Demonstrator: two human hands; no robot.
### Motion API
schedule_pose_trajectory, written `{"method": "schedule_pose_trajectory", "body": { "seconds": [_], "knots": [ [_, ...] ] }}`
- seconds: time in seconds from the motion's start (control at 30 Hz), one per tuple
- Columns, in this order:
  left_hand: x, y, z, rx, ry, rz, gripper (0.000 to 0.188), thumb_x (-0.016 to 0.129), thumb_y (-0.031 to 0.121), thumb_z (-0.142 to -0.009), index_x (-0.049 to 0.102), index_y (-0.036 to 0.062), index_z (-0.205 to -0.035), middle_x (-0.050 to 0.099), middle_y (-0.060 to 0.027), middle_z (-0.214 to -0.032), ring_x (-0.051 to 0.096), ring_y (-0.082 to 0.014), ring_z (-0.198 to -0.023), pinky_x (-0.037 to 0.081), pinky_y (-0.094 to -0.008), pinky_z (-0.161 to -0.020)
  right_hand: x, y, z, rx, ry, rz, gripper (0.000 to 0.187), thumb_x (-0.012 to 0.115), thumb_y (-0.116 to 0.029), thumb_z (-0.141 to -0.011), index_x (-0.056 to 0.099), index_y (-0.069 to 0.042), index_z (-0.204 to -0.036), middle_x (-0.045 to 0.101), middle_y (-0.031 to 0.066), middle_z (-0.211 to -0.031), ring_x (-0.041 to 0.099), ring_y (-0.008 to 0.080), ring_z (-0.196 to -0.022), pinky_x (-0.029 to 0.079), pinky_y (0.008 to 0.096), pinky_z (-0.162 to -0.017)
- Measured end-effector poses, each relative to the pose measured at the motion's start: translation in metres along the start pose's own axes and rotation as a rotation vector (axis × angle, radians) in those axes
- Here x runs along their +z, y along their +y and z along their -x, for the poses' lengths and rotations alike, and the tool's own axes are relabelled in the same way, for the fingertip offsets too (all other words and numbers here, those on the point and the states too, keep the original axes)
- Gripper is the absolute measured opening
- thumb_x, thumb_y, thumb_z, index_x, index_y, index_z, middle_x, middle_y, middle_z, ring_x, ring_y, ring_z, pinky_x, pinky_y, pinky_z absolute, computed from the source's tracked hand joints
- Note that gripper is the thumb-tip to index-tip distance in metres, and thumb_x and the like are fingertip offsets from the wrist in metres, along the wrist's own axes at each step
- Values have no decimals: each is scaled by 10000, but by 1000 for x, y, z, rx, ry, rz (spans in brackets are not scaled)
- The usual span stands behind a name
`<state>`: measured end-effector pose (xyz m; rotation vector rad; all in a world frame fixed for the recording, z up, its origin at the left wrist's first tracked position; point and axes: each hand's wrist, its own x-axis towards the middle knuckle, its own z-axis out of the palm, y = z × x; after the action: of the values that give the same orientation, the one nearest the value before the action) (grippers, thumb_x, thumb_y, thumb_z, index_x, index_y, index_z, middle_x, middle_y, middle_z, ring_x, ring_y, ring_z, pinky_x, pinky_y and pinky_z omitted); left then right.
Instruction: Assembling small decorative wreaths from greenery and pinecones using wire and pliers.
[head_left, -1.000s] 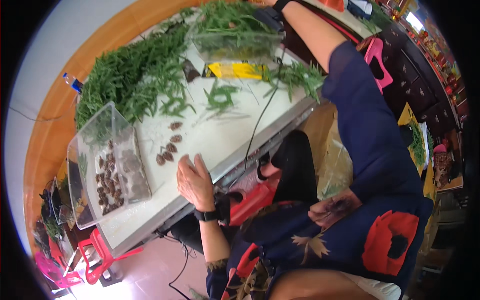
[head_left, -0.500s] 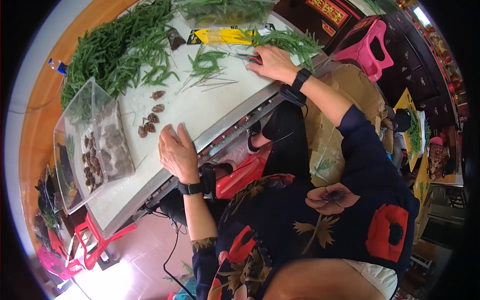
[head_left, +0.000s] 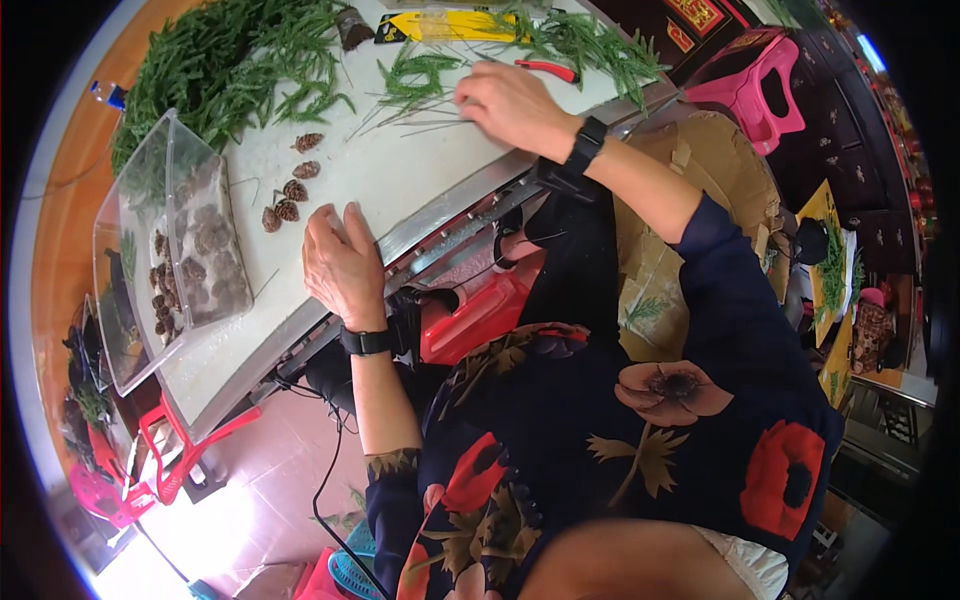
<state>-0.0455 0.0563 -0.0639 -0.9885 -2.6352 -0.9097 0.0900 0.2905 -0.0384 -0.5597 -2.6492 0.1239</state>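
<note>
My left hand (head_left: 343, 265) rests on the near edge of the white tabletop, fingers stretched and holding nothing. Close to it lie several small brown pine cones (head_left: 295, 190) in a loose row. My right hand (head_left: 515, 108) is over the table with loosely bent fingers; nothing shows in its grasp. Its fingertips are beside several thin dark wires (head_left: 415, 123), and I cannot tell whether they touch. Just beyond this hand lies a red-handled cutting tool (head_left: 548, 70), its front end partly hidden. Small green artificial sprigs (head_left: 415, 72) lie past the wires.
A large heap of green artificial foliage (head_left: 210, 70) covers the far left. A clear plastic box (head_left: 205, 240) with pine cones inside stands at the left edge. More greenery (head_left: 600, 50) and a yellow package (head_left: 450, 27) lie at the back. A pink stool (head_left: 765, 95) stands right.
My right hand has let go of the red-handled tool and moved left toward the wires. The tool now lies on the table. My left hand remains at the edge.
</note>
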Motion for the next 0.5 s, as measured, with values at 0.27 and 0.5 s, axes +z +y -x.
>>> {"method": "schedule_pose_trajectory", "body": {
  "seconds": [0.27, 0.5],
  "knots": [
    [2, -2, -1, 2, 19, 8, 303, 589, 329, -884, 595, 49, -999, 621, -124, -806, 600, -316, -754, 458, -432, -667, 22, -15, -23, -52, -248, -102, 144, 573, -75, -760, 622, 19, -858, 623, 204, -846, 617, 386, -823, 488, 476, -668],
    [3, -1, -2, -23, 26, 33, 293, 598, 325, -875, 608, 50, -976, 616, -128, -779, 596, -313, -726, 456, -428, -654, 21, -18, -18, -27, -202, -167, 106, 513, -8, -758, 556, 29, -848, 604, 194, -810, 592, 393, -807, 459, 477, -671]
  ]
}}
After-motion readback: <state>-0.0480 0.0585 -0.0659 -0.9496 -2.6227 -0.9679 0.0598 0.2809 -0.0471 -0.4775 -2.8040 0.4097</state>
